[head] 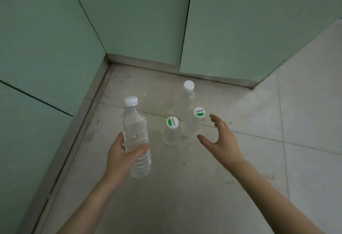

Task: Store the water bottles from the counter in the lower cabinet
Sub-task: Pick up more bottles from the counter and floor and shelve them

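Clear plastic bottle (137, 137), lifted at near left, is clamped mid-body by the left hand (122, 154). Three bottles (171, 130) stand close together on the desk (240, 115). Right hand (220, 137) hangs spread, empty, just beside them. Walls likely thin and slippery; grip the ribbed mid-body.
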`<state>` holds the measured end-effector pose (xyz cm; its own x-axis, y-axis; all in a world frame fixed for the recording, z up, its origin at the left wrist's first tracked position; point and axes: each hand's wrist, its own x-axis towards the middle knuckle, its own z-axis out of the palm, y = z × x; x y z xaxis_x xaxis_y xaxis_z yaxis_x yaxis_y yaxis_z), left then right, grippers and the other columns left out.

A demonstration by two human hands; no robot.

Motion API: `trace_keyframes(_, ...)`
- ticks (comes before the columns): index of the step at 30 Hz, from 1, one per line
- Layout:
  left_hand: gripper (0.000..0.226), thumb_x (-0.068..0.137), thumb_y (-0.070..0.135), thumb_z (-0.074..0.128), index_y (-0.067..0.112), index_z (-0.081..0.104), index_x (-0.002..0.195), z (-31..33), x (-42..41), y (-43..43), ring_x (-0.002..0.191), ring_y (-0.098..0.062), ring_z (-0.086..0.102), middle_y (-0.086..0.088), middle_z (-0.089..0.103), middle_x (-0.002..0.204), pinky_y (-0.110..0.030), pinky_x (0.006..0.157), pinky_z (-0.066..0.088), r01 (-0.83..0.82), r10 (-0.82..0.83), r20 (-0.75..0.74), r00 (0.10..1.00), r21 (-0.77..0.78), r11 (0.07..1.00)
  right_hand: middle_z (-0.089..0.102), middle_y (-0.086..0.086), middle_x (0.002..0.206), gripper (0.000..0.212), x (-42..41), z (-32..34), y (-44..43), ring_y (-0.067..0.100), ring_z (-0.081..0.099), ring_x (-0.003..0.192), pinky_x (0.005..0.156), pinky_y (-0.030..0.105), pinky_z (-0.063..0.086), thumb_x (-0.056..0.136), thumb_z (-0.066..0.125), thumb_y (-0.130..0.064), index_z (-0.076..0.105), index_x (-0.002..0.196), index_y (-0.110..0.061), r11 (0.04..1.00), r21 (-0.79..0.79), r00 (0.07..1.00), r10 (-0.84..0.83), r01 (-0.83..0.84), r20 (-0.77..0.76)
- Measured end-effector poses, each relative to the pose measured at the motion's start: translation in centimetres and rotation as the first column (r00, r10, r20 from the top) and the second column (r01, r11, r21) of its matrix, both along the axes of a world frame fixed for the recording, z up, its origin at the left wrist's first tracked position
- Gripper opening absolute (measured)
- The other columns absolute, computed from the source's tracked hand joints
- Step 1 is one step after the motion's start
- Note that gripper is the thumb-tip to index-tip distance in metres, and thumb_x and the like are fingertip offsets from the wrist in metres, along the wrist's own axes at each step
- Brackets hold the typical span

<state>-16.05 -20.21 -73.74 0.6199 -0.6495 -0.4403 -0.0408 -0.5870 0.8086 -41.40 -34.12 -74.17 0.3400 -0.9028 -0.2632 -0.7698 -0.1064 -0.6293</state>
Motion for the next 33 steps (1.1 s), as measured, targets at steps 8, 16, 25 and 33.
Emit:
trace_keyframes(8,0.041,0.066,0.010,0.088,0.022,0.066,0.098,-7.6,1.1,-1.4,0.071,-0.002,0.069,0.004,0.074,0.086,-0.025,0.065,0.050,0.053,-0.052,0.046,0.998,-0.027,0.998,0.060,-0.030,0.109,0.060,3.6,-8.3,-1.5,-0.010,0.058,0.105,0.091,0.010,0.043,0.071,0.087,-0.022,0.051,0.113,-0.044,0.992,0.051,0.936,-0.124,0.114,0.329)
trace_keyframes(16,0.042,0.065,0.017,0.089,0.019,0.067,0.100,-2.1,-0.4,1.3,0.075,-0.011,0.071,0.002,0.074,0.086,-0.026,0.066,0.051,-0.004,0.004,-0.015,1.000,0.034,0.999,0.069,-0.012,0.106,0.051,1.4,-2.5,2.4,-0.003,0.066,0.098,0.096,0.035,0.054,0.070,0.087,-0.008,0.063,0.113,-0.019,0.912,0.255,0.822,-0.403,0.322,0.404)
trace_keyframes(25,0.046,0.059,0.024,0.085,0.019,0.066,0.100,21.1,-2.0,6.2,0.072,-0.009,0.070,0.002,0.074,0.086,-0.025,0.066,0.050,0.000,0.011,-0.097,0.995,0.117,0.993,0.071,-0.010,0.101,0.046,-3.3,22.2,8.9,0.004,0.068,0.095,0.090,0.033,0.056,0.070,0.087,-0.011,0.063,0.109,-0.020,0.847,0.351,0.807,-0.506,0.399,0.303)
trace_keyframes(33,0.047,0.057,0.026,0.092,0.024,0.067,0.097,52.3,-3.2,7.4,0.084,-0.011,0.071,0.002,0.075,0.092,-0.030,0.076,0.053,0.050,-0.042,-0.116,0.992,0.073,0.996,0.074,-0.011,0.095,0.046,-3.1,54.4,13.1,0.005,0.070,0.089,0.075,0.015,0.052,0.068,0.085,0.001,0.067,0.105,-0.021,0.861,0.357,0.775,-0.491,0.362,0.398)
